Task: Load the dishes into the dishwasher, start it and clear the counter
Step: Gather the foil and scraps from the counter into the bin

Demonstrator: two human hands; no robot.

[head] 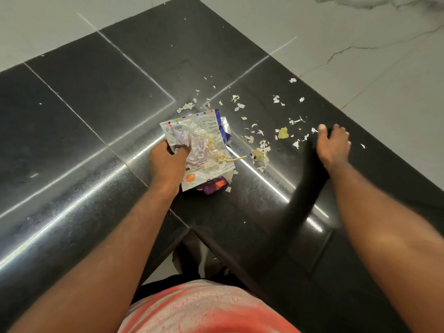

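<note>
Gripping a crumpled clear plastic wrapper (201, 145), L hand (168, 162) has fingers curled round its near-left edge, thumb tucked under; the wrapper lies flat-ish on the black granite counter (96, 104) at about mid-frame, w/ food bits and a pale stalk (237, 158) piled on top. A purple wrapper (216, 185) pokes out from under its near edge, touching it. R hand (334, 145) rests on the counter well to the right, near the counter's far edge, fingers loosely bent, nothing held. Pale peel scraps (262, 147) are scattered betw. the wrapper and R hand, some past it, plus a yellow-green leaf piece (283, 132) just left of R hand. White marble surface (384, 56) beyond the counter edge. Pink-red shirt (206, 306) at bottom of frame. No dishes or dishwasher in view.
</note>
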